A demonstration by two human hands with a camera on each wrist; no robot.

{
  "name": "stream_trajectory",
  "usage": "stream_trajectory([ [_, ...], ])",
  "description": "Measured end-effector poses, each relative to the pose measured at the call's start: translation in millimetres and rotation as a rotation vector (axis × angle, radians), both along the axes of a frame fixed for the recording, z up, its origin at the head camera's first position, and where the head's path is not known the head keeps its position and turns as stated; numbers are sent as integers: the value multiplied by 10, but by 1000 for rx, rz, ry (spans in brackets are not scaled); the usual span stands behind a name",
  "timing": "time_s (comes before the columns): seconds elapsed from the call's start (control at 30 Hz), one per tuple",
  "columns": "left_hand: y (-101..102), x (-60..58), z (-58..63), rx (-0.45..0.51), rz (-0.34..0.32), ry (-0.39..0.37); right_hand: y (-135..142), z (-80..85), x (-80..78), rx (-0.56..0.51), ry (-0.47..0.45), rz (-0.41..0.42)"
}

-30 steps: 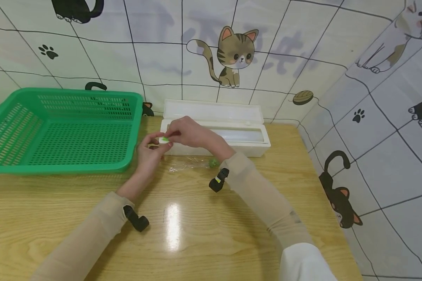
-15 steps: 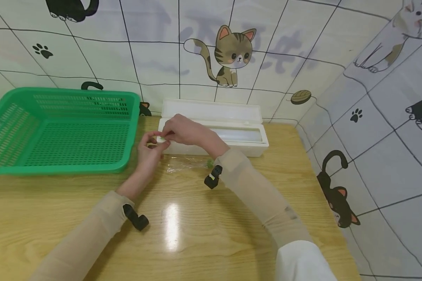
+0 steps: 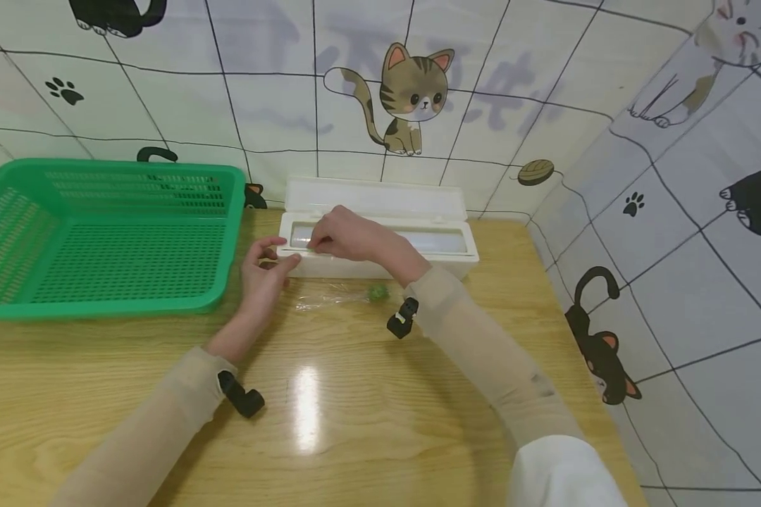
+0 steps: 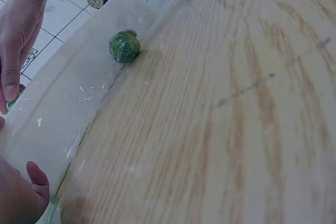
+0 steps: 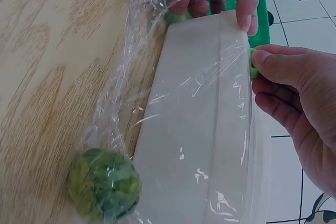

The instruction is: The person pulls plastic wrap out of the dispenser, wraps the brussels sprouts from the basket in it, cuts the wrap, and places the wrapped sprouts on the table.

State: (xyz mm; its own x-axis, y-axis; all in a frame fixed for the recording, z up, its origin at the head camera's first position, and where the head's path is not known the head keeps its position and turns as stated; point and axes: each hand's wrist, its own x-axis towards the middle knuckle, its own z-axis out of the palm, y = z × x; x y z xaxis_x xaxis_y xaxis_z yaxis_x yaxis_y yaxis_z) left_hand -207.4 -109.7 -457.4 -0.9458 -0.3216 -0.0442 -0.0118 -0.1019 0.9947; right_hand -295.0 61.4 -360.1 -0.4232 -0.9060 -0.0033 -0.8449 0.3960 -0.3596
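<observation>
A white cling film dispenser (image 3: pixel 342 267) stands on the table with its lid (image 3: pixel 374 197) raised and a roll (image 3: pixel 434 242) inside. My left hand (image 3: pixel 261 278) holds its left end, thumb on the front top edge and fingers round the corner. At that same edge, near the left end, my right hand (image 3: pixel 358 238) pinches a small green slide cutter (image 5: pixel 254 64) between thumb and fingers; the hand hides the cutter in the head view. Clear cling film (image 5: pixel 113 90) drapes over the dispenser's front onto the table, covering a Brussels sprout (image 5: pixel 105 184).
To the left stands a green perforated basket (image 3: pixel 233 246), close beside my left hand. Behind the dispenser rises a wall (image 3: pixel 273 105) covered in a cat print. The wooden table (image 3: pixel 368 408) ends on the right at another printed surface (image 3: pixel 716 282).
My right hand has moved a short way right along the dispenser's front edge, uncovering the left end of the roll. The left hand keeps its hold; the view has shifted slightly.
</observation>
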Motion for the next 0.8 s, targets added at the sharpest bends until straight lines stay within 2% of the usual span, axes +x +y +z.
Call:
stream_trajectory([
  [0.13, 7, -2, 5, 3, -16, -4, 81, -30, -4, -25, 9, 7],
  [0.4, 30, 4, 12, 12, -3, -3, 251, -9, -10, -19, 0, -4],
  [0.8, -9, 36, 21, -36, -6, -21, 636, -31, 3, -75, 15, 4],
])
